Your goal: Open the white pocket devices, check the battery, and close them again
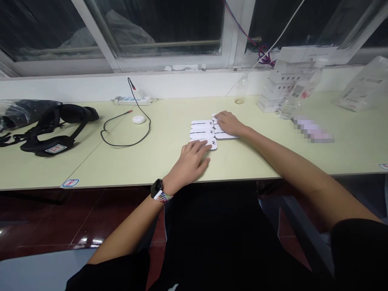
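Observation:
Several white, round-cornered cards lie on the pale table in two columns that touch side by side. In the left column are an upper card [201,125], a middle card [200,133] and a near card [214,144], each with a black mark like a W. My left hand [190,161] rests its spread fingers on the near card and covers much of it. Over the right column lies my right hand [230,123], fingers stretched out and touching the far card there. Below its palm shows the right column's near card [226,136], with a black line.
To the left are a black headset [62,139], a looped black cable [133,144], a round white case [138,119] and a power strip [133,100]. At right stand white boxes [271,95], a clear bottle [292,105] and a plastic bag [362,87].

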### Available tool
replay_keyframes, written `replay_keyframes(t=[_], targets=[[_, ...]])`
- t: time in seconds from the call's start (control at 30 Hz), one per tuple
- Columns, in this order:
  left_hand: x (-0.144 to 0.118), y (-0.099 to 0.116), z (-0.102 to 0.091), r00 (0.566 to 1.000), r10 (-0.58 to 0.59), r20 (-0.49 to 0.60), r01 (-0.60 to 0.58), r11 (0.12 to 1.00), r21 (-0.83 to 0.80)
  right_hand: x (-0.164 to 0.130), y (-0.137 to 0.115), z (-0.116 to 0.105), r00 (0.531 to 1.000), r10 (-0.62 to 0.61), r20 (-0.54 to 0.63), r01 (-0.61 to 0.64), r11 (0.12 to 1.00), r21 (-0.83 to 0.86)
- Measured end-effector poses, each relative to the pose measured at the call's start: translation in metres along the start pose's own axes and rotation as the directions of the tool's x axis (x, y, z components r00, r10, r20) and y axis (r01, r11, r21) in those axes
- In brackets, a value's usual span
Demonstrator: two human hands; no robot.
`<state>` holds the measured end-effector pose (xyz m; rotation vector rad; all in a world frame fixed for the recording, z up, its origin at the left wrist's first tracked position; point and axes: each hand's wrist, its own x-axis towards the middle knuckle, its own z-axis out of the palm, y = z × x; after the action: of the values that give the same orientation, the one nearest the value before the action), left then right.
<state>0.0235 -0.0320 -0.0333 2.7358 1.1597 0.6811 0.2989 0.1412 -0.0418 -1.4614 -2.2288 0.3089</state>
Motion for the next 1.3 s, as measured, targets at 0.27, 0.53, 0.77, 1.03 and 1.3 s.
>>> replay_keyframes(t=[0.27, 0.53, 0.77, 1.03, 1.3], targets=[[0.000, 0.000, 0.001, 1.000, -0.008, 0.004, 0.008, 1.000, -0.013, -0.024, -0.015, -0.002, 1.000, 0.013, 0.007, -0.012, 0.999, -0.029], [0.029, -0.019, -0.015, 0.988, -0.144, 0.060, 0.149, 0.986, -0.078, -0.043, -0.031, -0.005, 1.000, 0.017, 0.015, -0.016, 0.999, -0.048], [0.093, -0.060, -0.012, 0.937, -0.177, 0.302, 0.182, 0.983, 0.012, -0.042, -0.030, -0.002, 1.000, 0.006, 0.013, -0.006, 0.999, -0.048], [0.103, -0.071, 0.010, 0.931, -0.177, 0.320, 0.197, 0.980, -0.029, -0.043, -0.031, -0.001, 0.999, 0.024, 0.026, -0.022, 0.999, -0.050], [0.106, -0.067, 0.013, 0.952, -0.213, 0.220, 0.231, 0.971, -0.057, -0.044, -0.034, -0.003, 0.998, 0.034, 0.054, -0.029, 0.996, -0.083]])
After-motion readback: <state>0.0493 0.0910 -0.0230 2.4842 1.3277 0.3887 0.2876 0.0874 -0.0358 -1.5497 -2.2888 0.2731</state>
